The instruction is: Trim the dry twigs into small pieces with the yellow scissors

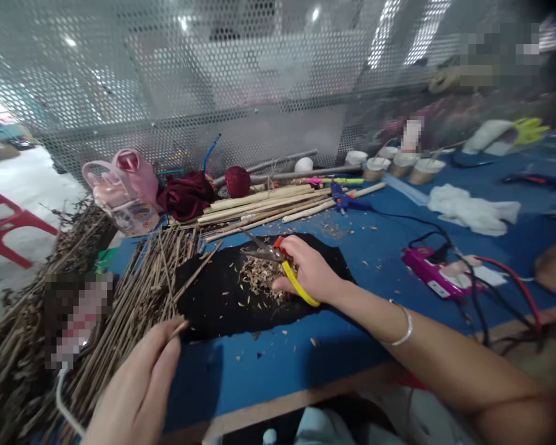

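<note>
My right hand [311, 272] is closed around scissors-like shears [301, 288] with one yellow handle and one red handle; their metal blades are spread and point left. Under them lies a small heap of chopped dry stem pieces [258, 273] on a black cloth [213, 312]. Near the cloth's lower left corner, my left hand [136, 386] pinches a thin dry stem [180, 327], of which only a short end shows. Beside that hand, a pile of long dry stems [136, 287] reaches onto the cloth's left edge.
Pale peeled sticks [254, 201], a blue glue gun [345, 199] and dark red yarn [238, 182] lie behind the cloth. A pink bag [136, 176] stands at back left. Rightward are a magenta power strip [433, 272] with cables, white gloves [472, 209] and paper cups [426, 170].
</note>
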Available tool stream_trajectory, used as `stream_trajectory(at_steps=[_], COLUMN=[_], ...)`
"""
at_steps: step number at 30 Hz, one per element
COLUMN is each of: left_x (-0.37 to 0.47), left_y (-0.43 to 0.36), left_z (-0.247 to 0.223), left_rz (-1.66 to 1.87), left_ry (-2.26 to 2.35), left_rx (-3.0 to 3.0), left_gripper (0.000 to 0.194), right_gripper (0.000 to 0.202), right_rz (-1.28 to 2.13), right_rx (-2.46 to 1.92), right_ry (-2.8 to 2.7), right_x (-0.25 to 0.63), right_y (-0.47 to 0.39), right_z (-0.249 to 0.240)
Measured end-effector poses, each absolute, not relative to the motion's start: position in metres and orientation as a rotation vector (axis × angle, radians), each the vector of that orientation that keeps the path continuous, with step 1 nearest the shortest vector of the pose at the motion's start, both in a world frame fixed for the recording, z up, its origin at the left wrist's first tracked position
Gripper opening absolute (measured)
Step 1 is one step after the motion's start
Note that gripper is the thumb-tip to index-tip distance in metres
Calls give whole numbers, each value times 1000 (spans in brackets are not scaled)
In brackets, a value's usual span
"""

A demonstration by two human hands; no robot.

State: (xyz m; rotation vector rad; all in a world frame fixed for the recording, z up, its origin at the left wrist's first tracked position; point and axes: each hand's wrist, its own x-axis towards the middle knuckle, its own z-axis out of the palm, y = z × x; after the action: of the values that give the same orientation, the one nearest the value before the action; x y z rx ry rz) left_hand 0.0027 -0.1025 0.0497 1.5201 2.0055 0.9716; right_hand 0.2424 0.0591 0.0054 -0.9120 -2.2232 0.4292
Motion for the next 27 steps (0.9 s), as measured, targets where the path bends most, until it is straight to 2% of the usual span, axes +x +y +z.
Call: stream_trajectory(at_steps=[4, 7, 14, 27], left_x=[47, 73, 80, 73], left_y=[-34, -6, -16, -22], left_z=[37, 22, 1, -4], left_rz=[1208, 1320, 1300, 1386], left_ry=[1303, 1148, 1270, 1443], left_rx=[1127, 1071, 1277, 1378], left_gripper=[27, 25, 27, 20], right_gripper=[62, 67, 70, 84], right_rz=[417, 407, 397, 340], right_rx=[-858, -865, -991, -994], right_ry=[-2226, -2216, -2303, -2373], right_x=[237, 235, 233, 229], right_y=[50, 45, 40, 35], right_z=[9, 11, 13, 13])
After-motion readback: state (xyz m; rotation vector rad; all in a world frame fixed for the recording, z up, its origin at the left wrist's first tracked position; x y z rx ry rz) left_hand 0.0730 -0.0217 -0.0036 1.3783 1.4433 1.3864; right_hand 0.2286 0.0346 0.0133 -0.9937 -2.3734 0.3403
